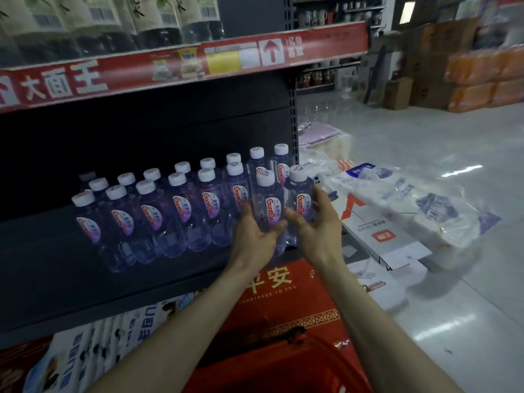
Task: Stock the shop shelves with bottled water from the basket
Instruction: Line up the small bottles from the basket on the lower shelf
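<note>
The person's left hand [255,234] is wrapped round one water bottle [268,201], thumb on its 3 o'clock side and fingers on its 9 o'clock side. The right hand [317,225] grasps a second bottle [302,202] just beside it in the same way. Both bottles are upright at the 3 o'clock end of the dark shelf [71,265], close against the stocked rows [181,211] that run toward 9 o'clock. The red basket [283,370] sits below at 6 o'clock, its contents hidden.

The likely trouble is the edge. These two bottles appear to sit near the shelf's front lip and its open 3 o'clock end, so letting go before each base is flat could tip one off toward the basket or the floor. Pushing them back too hard could knock the tightly packed neighbours over in a chain. Pulling both hands away at once could also drag a bottle forward, since the thumbs lie in the narrow gap between the two.
</note>
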A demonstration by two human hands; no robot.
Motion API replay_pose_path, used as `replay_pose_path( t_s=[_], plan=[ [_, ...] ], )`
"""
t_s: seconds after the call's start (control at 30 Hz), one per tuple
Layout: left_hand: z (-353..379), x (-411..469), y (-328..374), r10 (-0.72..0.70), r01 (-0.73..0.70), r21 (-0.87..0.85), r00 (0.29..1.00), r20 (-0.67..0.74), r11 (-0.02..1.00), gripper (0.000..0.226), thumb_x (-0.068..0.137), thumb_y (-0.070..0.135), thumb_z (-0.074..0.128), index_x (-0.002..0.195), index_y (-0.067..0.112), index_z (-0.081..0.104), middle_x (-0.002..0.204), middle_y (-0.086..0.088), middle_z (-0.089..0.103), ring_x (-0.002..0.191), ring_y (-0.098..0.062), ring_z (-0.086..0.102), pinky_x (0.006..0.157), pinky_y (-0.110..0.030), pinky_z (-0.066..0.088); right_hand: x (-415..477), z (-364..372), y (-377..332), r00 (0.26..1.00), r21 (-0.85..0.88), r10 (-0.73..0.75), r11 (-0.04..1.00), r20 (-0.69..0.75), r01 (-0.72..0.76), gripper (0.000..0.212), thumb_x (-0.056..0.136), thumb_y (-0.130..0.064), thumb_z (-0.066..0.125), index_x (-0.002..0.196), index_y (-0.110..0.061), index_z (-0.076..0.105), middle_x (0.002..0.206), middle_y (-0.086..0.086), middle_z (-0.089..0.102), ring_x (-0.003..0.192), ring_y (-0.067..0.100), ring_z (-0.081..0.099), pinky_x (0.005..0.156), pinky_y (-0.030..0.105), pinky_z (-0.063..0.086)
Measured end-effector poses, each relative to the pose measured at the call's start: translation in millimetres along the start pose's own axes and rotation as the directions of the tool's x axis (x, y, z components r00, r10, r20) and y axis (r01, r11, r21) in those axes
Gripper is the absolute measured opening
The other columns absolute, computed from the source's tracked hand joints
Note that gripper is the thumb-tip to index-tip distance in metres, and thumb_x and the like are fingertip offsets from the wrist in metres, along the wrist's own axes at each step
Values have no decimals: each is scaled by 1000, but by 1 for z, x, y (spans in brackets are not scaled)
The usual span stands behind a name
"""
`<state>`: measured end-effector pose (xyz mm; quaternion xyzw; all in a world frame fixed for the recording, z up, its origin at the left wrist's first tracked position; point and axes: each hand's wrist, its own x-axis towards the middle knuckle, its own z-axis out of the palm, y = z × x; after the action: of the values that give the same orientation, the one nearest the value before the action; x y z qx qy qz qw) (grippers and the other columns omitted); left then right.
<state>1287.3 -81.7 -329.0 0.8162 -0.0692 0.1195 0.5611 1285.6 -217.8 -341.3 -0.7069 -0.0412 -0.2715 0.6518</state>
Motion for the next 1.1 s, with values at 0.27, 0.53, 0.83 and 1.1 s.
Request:
replay_pose_path(
  t_s=[0.27,0.53,0.83,1.1],
  plan=[
    [24,-8,-12,35,-17,238,997,-71,971,67,102,48,58,155,17,29,151,-3,48,141,-21,46,112,-33,40,-15,-8,40,986,-190,146,973,75,-130,72,96,-3,66,155,-35,41,133,-8,68,111,-3,66,98,26,58],
    [21,-14,-12,-20,58,214,985,-171,975,62,96,53,67,140,18,43,131,6,48,113,-9,50,92,-20,42,-6,-6,45,984,-297,165,944,58,-141,73,94,-1,67,155,-32,41,128,2,73,83,-10,62,62,4,45],
    [34,-9,-11,-5,112,294,940,-341,949,47,94,60,65,113,23,43,109,8,54,82,-7,54,64,-29,40,7,7,56,990,-423,140,898,17,-120,78,92,-18,68,154,-44,30,121,6,72,104,26,71,77,37,58],
    [46,-21,-31,130,90,523,921,-368,848,40,97,54,62,114,26,39,116,11,42,91,-7,46,53,-23,24,11,7,61,992,-369,123,923,22,-106,74,92,-38,72,153,-45,31,113,3,73,97,22,70,78,34,58]
  ],
)
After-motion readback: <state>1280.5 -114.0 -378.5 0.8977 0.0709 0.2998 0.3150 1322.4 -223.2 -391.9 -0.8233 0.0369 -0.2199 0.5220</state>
